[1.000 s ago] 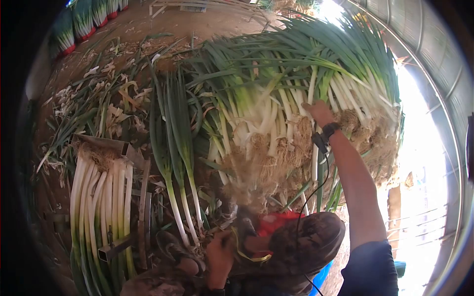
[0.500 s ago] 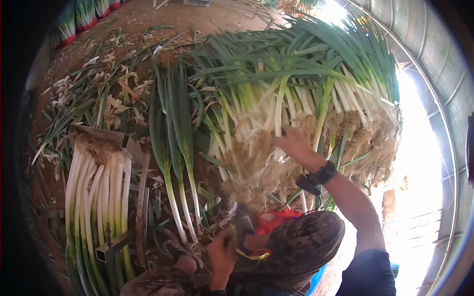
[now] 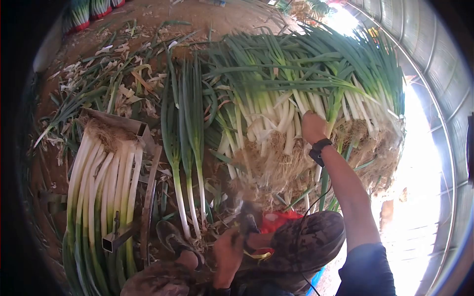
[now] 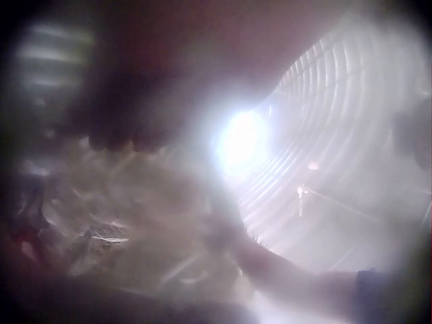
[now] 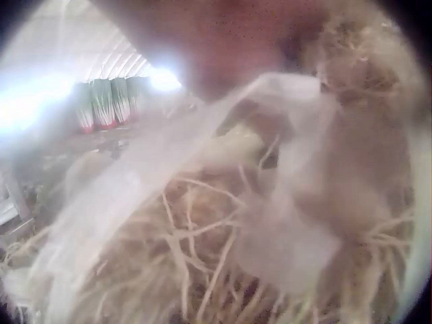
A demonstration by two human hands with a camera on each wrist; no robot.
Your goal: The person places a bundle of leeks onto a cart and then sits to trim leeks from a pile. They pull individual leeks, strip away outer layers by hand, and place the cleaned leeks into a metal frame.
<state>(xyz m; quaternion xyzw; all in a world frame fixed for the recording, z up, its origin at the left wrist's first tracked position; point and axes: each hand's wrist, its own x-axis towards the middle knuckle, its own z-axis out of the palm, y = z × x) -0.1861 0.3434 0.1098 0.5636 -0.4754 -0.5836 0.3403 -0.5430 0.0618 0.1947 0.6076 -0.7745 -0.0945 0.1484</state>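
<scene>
In the head view my right hand point(image 3: 313, 127) grips a green onion point(image 3: 298, 101) by its white shank, at the front of a large heap. Long roots point(image 3: 271, 165) hang below the heap's white ends. The right wrist view has the hand at the top, with a blurred, pale peel strip point(image 5: 128, 192) hanging across the roots point(image 5: 196, 236). My left hand point(image 3: 228, 256) stays low between the knees, close to a yellow strip point(image 3: 261, 255) by the right shoe; I cannot tell whether it holds anything. The left wrist view is hazy, with dark fingers point(image 4: 128, 138) at the top.
Three green onions point(image 3: 190, 187) lie together left of the heap. Farther left, a metal frame point(image 3: 148, 207) holds a row of green onions point(image 3: 106, 187), roots at the far end. Peeled leaves point(image 3: 118, 89) litter the ground behind. Red-based bundles point(image 3: 79, 17) stand at the far left.
My right hand came down and left from a stalk in the heap, then rose slightly rightward to another stalk. The left hand has kept its low place. The head view has shifted a little.
</scene>
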